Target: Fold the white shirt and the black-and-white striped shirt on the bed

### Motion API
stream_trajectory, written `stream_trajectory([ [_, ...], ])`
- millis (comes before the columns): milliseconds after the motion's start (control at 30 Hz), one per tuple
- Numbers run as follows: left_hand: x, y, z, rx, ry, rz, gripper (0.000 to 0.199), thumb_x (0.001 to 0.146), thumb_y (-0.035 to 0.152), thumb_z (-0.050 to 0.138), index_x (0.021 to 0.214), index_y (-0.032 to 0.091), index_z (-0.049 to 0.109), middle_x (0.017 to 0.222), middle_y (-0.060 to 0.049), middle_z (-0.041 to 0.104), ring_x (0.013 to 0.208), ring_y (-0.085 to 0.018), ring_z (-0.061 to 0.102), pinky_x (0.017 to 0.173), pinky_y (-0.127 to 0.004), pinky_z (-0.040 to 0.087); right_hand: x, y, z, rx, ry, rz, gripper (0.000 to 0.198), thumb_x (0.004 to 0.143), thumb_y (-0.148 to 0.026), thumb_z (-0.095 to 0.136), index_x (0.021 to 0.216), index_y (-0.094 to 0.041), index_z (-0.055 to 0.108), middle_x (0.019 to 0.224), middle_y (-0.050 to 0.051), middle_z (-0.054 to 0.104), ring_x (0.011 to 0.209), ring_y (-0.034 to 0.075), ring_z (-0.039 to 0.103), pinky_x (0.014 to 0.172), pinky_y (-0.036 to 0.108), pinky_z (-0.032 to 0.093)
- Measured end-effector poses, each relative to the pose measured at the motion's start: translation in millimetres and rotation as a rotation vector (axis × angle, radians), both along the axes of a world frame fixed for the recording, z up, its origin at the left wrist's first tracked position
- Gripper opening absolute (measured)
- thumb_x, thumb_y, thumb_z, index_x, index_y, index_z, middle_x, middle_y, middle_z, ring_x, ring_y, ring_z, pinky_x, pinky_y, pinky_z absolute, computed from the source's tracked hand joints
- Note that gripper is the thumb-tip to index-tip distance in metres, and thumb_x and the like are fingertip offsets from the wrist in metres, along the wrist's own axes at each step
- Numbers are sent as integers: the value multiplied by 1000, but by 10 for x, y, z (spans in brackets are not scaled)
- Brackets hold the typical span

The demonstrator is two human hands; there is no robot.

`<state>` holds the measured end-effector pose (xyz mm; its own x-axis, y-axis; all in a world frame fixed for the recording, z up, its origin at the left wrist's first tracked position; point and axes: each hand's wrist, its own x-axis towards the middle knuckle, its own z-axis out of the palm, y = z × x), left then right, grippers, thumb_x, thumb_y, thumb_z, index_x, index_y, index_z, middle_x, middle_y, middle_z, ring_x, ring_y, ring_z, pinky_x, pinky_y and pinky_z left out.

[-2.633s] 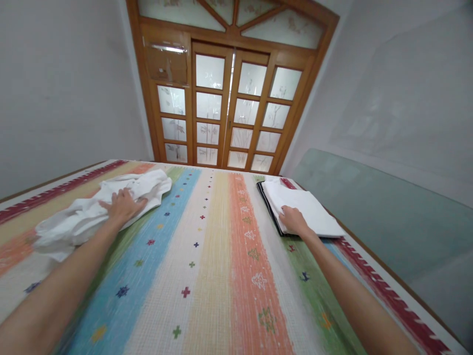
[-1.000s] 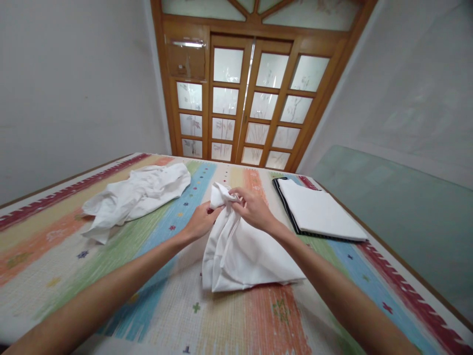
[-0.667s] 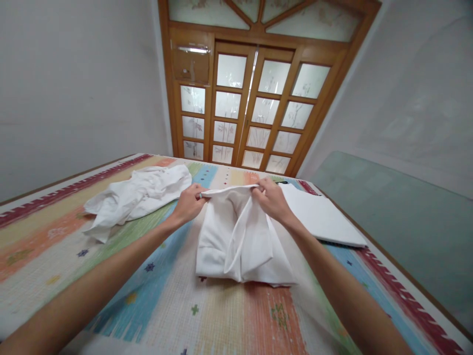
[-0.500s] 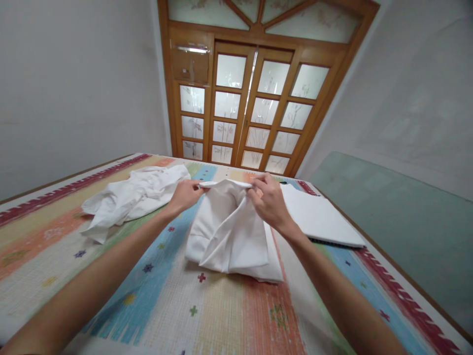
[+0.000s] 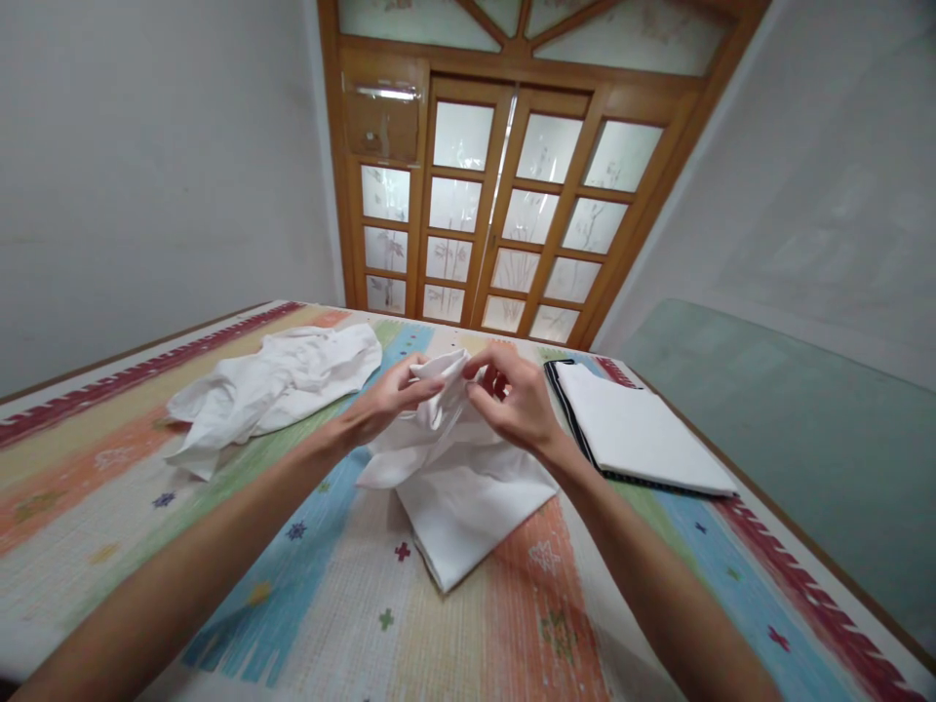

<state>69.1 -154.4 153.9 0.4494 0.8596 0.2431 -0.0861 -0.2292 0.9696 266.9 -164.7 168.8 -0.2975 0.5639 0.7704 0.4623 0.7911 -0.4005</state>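
"Where's the cloth being handled?"

"The loose white fabric piece [image 5: 475, 497] is in front of the person, its upper edge lifted between the hands, its lower corner lying on the bedcover with coloured stripes and small motifs [image 5: 431, 643]."

"How is it gripped?"

"The left hand [image 5: 391, 395] has a fold caught between thumb and fingers. The right hand [image 5: 516, 395] has its fingertips at the same raised edge; whether they pinch it firmly, I can't tell."

"Why hold it there?"

"Probably to control the edge and sort out the bunched layers, while the bed takes the rest of the weight."

"And around it?"

"A crumpled white cloth [image 5: 278, 375] lies to the left, apart from the held piece. To the right is a flat, folded white cloth [image 5: 643, 429] on top of a folded black-edged fabric [image 5: 566, 405], perhaps set there to keep its creases."

"Anything in the way?"

"Nothing blocks the hands, though their fingers hide part of the gathered edge. The neat pile sits near the right wrist, so a wide sweep could disturb it."
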Motion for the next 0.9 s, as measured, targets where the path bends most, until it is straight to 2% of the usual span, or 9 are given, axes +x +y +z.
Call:
stream_trajectory([
  [100,47,-16,-57,23,3,41,59,63,41,83,103,18,48,101,-5,60,90,-21,62,75,-29,48,37,72,-41,39,-100,-84,22,73,-13,56,94,-19,57,94,5,63,64,14,55,60,27,44],
  [200,97,18,-179,75,-35,43,73,59,27,86,118,19,43,120,-10,55,99,-23,62,84,-33,50,81,136,-144,45,-216,-172,38,75,-19,59,112,-19,52,114,10,60,83,21,59,70,32,46],
  [300,128,81,-311,88,8,77,83,66,25,80,134,22,32,127,-13,53,93,-21,65,79,-32,52,155,210,-234,-28,-305,-117,36,81,-25,61,115,-19,50,110,9,62,93,23,59,77,33,46],
  [367,134,123,-368,126,61,115,76,73,27,73,138,21,32,121,-12,58,90,-19,65,76,-30,51,218,242,-247,-64,-348,-114,29,85,-27,59,112,-19,51,105,8,62,88,21,60,75,32,45],
  [400,131,143,-384,161,91,135,68,76,28,69,136,20,37,117,-10,61,90,-19,64,76,-28,50,254,249,-240,-68,-365,-135,25,87,-28,58,110,-19,51,103,7,61,83,20,59,73,31,44],
  [533,71,237,-413,291,206,331,37,79,31,60,113,16,62,97,-3,66,87,-19,60,74,-25,47,443,220,-197,-37,-445,-245,6,91,-22,50,95,-20,53,94,7,61,75,19,56,68,29,40],
  [667,-30,371,-441,313,260,577,30,76,34,57,96,13,67,84,-1,65,81,-19,58,72,-25,45,687,164,-236,-73,-573,-264,14,90,-12,45,82,-21,51,82,5,60,70,18,53,60,27,34],
  [767,-59,435,-416,353,242,593,37,76,35,56,103,12,66,92,-3,67,85,-20,59,79,-26,46,820,140,-270,-116,-525,-234,9,90,-16,49,83,-20,52,83,4,61,69,16,53,63,28,37],
  [900,10,338,-231,400,206,487,54,76,33,58,126,12,57,120,-8,63,109,-25,55,93,-29,43,830,140,-211,-138,-331,-209,8,92,-25,50,89,-20,56,88,5,59,71,16,55,67,30,44],
])
